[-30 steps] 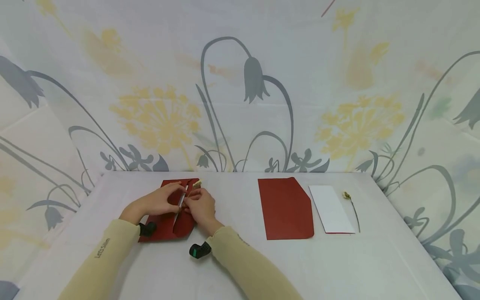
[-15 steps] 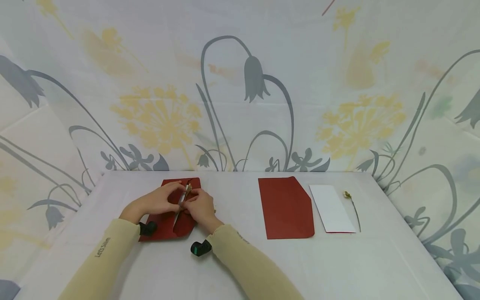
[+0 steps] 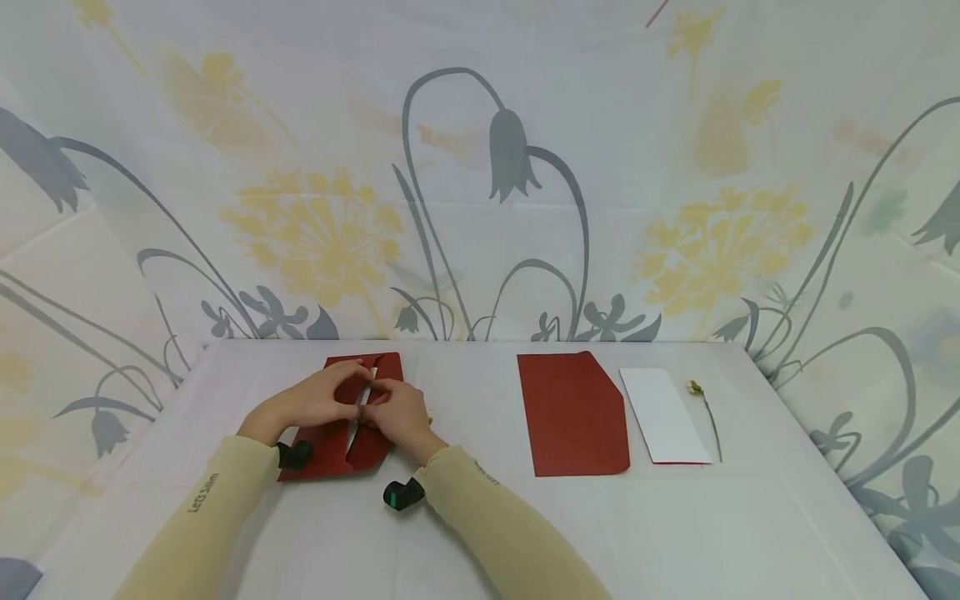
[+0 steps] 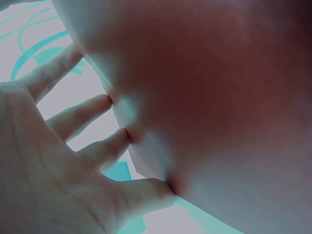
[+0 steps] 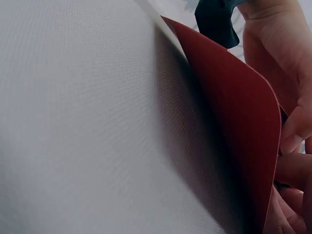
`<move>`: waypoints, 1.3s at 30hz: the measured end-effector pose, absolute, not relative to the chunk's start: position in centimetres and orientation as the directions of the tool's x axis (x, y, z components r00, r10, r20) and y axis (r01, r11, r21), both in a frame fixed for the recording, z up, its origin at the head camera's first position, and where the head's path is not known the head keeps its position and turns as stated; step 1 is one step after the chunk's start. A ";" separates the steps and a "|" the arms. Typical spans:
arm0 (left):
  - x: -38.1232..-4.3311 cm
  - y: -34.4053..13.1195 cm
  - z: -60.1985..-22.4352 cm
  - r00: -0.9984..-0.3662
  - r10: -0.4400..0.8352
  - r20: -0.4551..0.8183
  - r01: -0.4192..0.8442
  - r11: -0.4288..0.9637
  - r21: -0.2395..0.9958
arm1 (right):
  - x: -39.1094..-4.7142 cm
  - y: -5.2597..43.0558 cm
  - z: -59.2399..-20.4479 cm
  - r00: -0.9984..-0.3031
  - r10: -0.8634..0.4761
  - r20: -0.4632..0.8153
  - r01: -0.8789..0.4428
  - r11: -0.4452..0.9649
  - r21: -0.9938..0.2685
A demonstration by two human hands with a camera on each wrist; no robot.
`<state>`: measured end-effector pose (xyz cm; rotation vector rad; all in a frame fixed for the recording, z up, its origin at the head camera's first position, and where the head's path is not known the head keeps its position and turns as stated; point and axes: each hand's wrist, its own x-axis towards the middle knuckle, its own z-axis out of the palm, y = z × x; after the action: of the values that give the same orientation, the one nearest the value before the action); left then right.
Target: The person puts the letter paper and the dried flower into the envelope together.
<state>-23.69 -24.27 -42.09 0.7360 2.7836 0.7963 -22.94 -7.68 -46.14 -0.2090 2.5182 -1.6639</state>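
touching red paper (image 3: 328, 454): hands (image 3: 315, 402) (image 3: 402, 415), right grip unclear

1 red sheet (image 5: 239, 117) tilts over white cloth (image 5: 83, 117), fingers (image 5: 295, 167) beside.

We see one plain red sheet (image 3: 573, 417) | left of it: red paper (image 3: 330, 446) | right: white, red-edged card (image 3: 665, 417) | behind: grey-and-yellow floral cloth (image 3: 468, 208)

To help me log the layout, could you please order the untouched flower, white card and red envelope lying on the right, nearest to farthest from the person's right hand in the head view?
1. Untouched red envelope: to the right of the right hand.
2. White card: just right of that envelope.
3. Untouched flower: right of the card.
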 end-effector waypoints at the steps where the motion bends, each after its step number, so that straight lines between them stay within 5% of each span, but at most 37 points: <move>1: -23.7 -24.3 -42.1 -0.869 0.495 -0.014 0.411 0.738 0.535 | -22.9 -7.7 -46.1 -0.982 -0.186 -0.016 -0.058 0.390 -0.919; 10: -23.6 -24.3 -42.1 -0.873 0.488 -0.017 0.401 0.736 0.545 | -23.1 -7.5 -46.4 -0.975 -0.223 0.010 -0.104 0.412 -0.905; 21: -23.8 -24.4 -42.3 -0.883 0.468 -0.039 0.377 0.755 0.536 | -23.2 -7.5 -46.8 -0.980 -0.182 -0.084 0.081 0.025 -0.996; 30: -23.7 -24.6 -42.2 -0.883 0.467 -0.044 0.368 0.748 0.552 | -23.5 -7.0 -47.0 -0.933 -0.354 -0.061 0.044 0.055 -0.998; 39: -23.6 -24.4 -42.2 -0.878 0.476 -0.049 0.372 0.743 0.556 | -24.4 -5.9 -46.4 -0.832 -0.540 -0.126 0.176 -0.042 -0.984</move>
<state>-23.61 -24.38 -42.15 0.6769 2.7550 0.8194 -24.38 -5.94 -46.41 -0.3845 1.7514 -1.9244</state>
